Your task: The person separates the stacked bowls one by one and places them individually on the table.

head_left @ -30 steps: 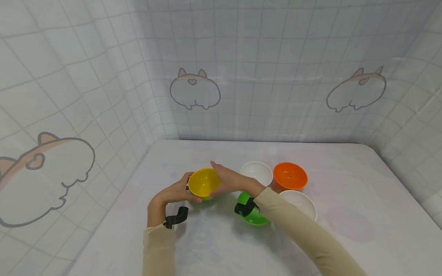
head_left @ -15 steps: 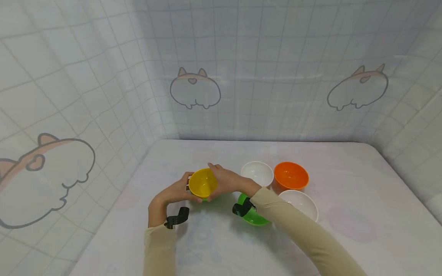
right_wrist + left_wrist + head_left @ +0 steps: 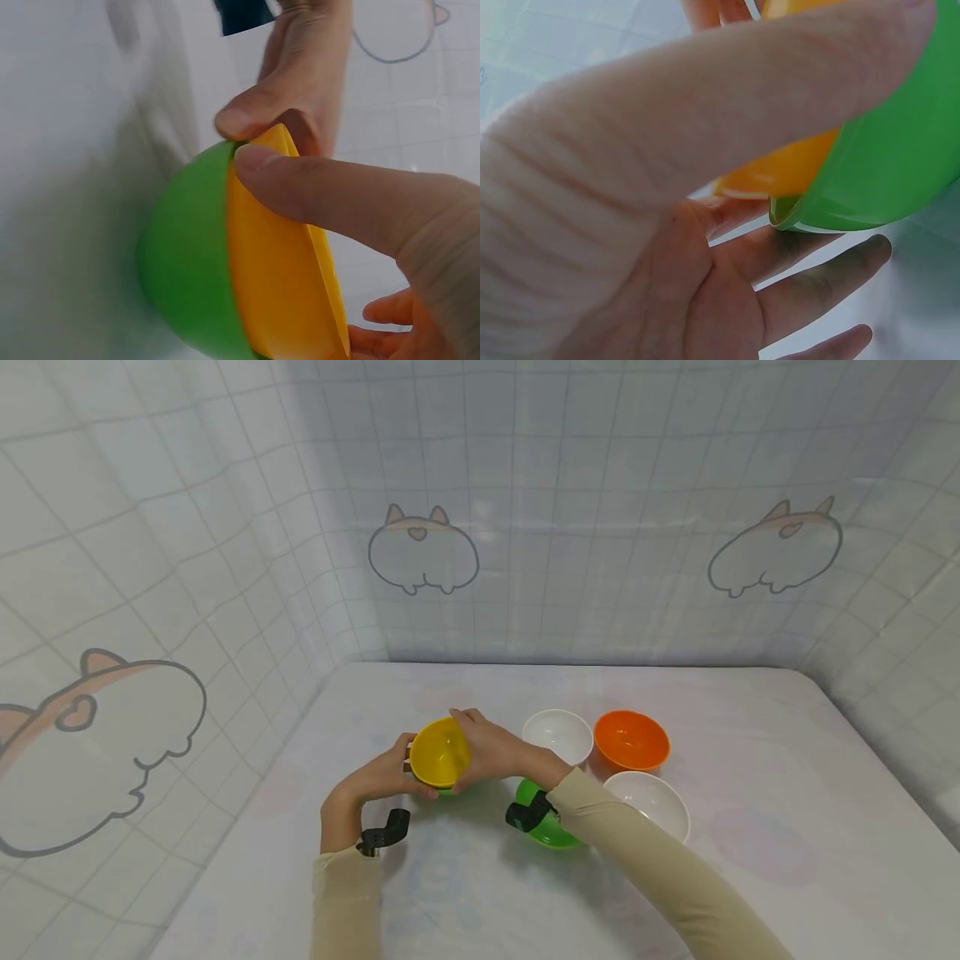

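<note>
A yellow bowl (image 3: 437,755) sits partly inside a green bowl (image 3: 184,244), its upper wall and rim standing above the green rim. My left hand (image 3: 381,771) holds the green bowl from the left, thumb on its near wall and fingers spread along the other side. From the right, my right hand (image 3: 491,749) grips the yellow bowl, with the thumb (image 3: 281,180) on its near side by the green rim and the fingers on its far side. In the head view most of the lower green bowl is hidden.
A second green bowl (image 3: 551,832) stands partly under my right forearm. Right of the hands are a white bowl (image 3: 558,732), an orange bowl (image 3: 632,739) and another white bowl (image 3: 656,802). They stand on a pale cloth-covered table (image 3: 787,760) with grid-patterned walls around.
The yellow bowl has risen and tilted slightly, its far edge higher than before. My right hand has shifted a little to the left; the left hand stays almost in place.
</note>
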`<state>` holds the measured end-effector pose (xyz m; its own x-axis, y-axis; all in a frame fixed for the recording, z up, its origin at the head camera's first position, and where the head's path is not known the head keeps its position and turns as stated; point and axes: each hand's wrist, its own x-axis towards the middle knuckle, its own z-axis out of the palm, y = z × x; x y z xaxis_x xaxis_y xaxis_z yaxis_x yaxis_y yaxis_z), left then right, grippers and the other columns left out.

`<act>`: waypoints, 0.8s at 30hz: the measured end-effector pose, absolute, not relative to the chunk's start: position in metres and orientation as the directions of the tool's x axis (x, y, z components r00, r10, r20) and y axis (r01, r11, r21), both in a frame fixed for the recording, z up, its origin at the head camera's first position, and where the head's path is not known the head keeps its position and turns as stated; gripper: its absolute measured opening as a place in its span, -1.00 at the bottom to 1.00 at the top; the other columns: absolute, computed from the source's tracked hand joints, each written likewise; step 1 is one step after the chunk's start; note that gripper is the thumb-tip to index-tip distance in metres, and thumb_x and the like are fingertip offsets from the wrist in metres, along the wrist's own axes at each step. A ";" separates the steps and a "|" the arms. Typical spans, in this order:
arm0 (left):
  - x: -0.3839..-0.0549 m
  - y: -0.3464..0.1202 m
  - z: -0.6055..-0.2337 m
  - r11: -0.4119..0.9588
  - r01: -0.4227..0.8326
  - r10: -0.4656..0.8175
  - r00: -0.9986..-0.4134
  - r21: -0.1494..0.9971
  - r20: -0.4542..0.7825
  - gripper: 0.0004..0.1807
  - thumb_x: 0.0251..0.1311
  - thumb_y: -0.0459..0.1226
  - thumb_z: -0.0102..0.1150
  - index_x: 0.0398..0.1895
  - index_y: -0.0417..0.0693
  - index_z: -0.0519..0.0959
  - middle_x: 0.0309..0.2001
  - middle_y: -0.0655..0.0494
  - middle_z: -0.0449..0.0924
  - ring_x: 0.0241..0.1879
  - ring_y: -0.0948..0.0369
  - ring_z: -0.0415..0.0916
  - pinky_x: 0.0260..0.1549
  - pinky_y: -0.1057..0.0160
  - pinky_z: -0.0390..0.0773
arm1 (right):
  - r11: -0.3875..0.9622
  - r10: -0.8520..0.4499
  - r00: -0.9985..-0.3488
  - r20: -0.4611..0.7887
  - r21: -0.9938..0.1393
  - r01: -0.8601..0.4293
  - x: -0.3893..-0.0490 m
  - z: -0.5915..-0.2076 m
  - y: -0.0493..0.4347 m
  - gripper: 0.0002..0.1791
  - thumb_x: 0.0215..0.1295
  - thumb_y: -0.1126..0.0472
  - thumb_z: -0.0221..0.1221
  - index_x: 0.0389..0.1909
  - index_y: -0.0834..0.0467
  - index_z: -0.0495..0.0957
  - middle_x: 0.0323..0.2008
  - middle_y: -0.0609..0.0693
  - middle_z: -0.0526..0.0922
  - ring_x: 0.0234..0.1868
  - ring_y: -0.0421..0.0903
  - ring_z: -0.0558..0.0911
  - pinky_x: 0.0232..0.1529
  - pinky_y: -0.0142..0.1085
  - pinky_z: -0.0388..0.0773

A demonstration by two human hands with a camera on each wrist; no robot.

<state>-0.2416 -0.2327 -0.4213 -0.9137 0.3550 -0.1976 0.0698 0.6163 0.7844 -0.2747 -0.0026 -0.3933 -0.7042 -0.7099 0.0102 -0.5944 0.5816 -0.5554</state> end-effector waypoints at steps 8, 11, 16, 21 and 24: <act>-0.242 -0.231 -0.420 0.637 0.040 0.333 -0.915 0.770 -0.228 0.09 -0.09 -0.07 0.53 0.38 -0.14 0.00 0.35 -0.25 0.20 0.29 -0.16 0.22 0.18 -0.26 0.23 | 0.572 -0.690 -0.723 0.042 -0.581 -0.579 -0.271 -0.379 0.015 0.30 -0.17 -0.13 0.52 0.48 0.30 -0.04 0.37 0.18 0.19 0.17 0.00 0.43 0.17 -0.16 0.42; -0.242 -0.230 -0.420 0.633 0.026 0.327 -0.915 0.774 -0.237 0.10 -0.09 -0.08 0.53 0.40 -0.12 -0.01 0.33 -0.27 0.23 0.28 -0.17 0.25 0.17 -0.26 0.25 | 0.577 -0.681 -0.731 0.055 -0.574 -0.581 -0.269 -0.372 0.027 0.30 -0.18 -0.16 0.51 0.48 0.29 -0.02 0.36 0.15 0.21 0.19 0.00 0.42 0.18 -0.16 0.40; -0.242 -0.227 -0.421 0.622 0.016 0.326 -0.914 0.783 -0.240 0.11 -0.10 -0.10 0.53 0.42 -0.08 -0.02 0.31 -0.25 0.24 0.26 -0.18 0.27 0.17 -0.26 0.25 | 0.590 -0.654 -0.752 0.078 -0.571 -0.572 -0.264 -0.363 0.051 0.29 -0.22 -0.15 0.53 0.47 0.26 0.03 0.35 0.10 0.25 0.18 -0.02 0.43 0.16 -0.12 0.41; -0.242 -0.225 -0.420 0.638 0.017 0.318 -0.916 0.770 -0.243 0.11 -0.10 -0.09 0.53 0.42 -0.08 -0.03 0.30 -0.27 0.25 0.25 -0.18 0.29 0.16 -0.25 0.26 | 0.621 -0.620 -0.778 0.100 -0.544 -0.565 -0.259 -0.358 0.074 0.29 -0.27 -0.16 0.53 0.46 0.23 0.08 0.34 0.08 0.25 0.13 0.00 0.45 0.08 -0.09 0.47; -0.242 -0.223 -0.419 0.645 0.016 0.310 -0.919 0.764 -0.243 0.11 -0.11 -0.08 0.53 0.41 -0.08 -0.02 0.28 -0.27 0.28 0.24 -0.16 0.30 0.16 -0.24 0.25 | 0.631 -0.607 -0.787 0.109 -0.536 -0.561 -0.256 -0.358 0.089 0.29 -0.29 -0.19 0.53 0.45 0.23 0.09 0.34 0.07 0.25 0.11 0.02 0.47 0.04 -0.07 0.50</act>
